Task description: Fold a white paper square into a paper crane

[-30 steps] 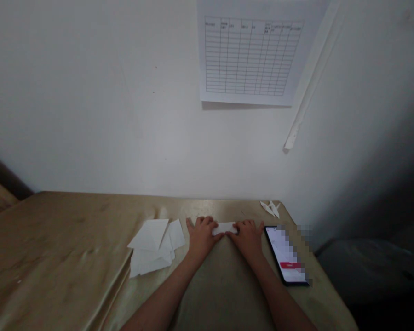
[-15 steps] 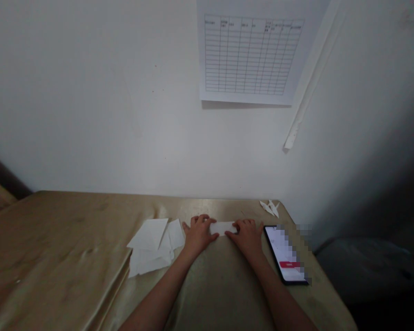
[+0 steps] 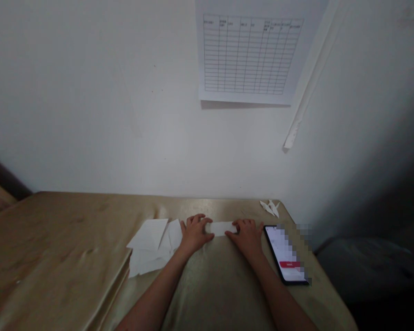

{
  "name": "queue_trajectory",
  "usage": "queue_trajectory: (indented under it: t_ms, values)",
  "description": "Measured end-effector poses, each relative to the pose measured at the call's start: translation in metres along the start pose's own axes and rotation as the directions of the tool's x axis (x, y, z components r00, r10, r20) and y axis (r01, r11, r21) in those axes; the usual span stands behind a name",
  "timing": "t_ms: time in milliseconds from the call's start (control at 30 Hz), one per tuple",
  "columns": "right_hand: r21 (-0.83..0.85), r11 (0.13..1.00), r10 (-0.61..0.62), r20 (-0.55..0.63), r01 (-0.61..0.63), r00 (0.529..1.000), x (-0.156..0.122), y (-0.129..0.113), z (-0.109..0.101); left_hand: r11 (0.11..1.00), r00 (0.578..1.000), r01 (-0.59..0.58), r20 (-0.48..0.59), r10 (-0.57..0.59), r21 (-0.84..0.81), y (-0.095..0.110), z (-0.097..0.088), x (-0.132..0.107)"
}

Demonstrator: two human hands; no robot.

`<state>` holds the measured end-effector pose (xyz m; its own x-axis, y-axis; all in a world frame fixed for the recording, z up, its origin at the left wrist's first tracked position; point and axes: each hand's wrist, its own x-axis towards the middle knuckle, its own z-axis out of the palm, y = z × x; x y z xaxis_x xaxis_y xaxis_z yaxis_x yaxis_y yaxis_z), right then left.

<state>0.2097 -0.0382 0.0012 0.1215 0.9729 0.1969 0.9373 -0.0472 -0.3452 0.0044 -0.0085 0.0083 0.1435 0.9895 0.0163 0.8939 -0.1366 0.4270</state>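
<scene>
A small folded strip of white paper (image 3: 222, 228) lies flat on the gold-brown table cover, between my two hands. My left hand (image 3: 194, 234) is at the strip's left end, its thumb and index finger spread apart around that end. Bent fingers and thumb of my right hand (image 3: 246, 234) hold the right end and partly cover it. Left of my left hand is a loose pile of white paper pieces (image 3: 152, 236), overlapping one another.
A phone (image 3: 285, 255) with a lit screen lies right of my right hand. Beyond it, near the back corner, are small folded paper pieces (image 3: 269, 208). A white wall (image 3: 141, 138) with a printed table sheet (image 3: 248, 59) rises behind the gold-brown table cover (image 3: 72, 239).
My left hand has shifted slightly left, and its thumb has moved off the strip's lower edge, leaving more of the paper showing. The right hand stays in place.
</scene>
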Motion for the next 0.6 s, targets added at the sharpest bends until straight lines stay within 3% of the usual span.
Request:
queue_trajectory:
  t_ms: [367,600]
  values:
    - [0.097,0.995,0.004,-0.001,-0.004,1.000,0.000,0.001,0.002,1.000,1.000,-0.006,0.000,0.006,0.012,0.006,-0.004,-0.002]
    - [0.043,0.999,-0.001,0.032,-0.001,1.000,0.001,0.003,0.003,0.999,0.999,-0.031,-0.010,0.032,0.031,0.011,-0.005,-0.004]
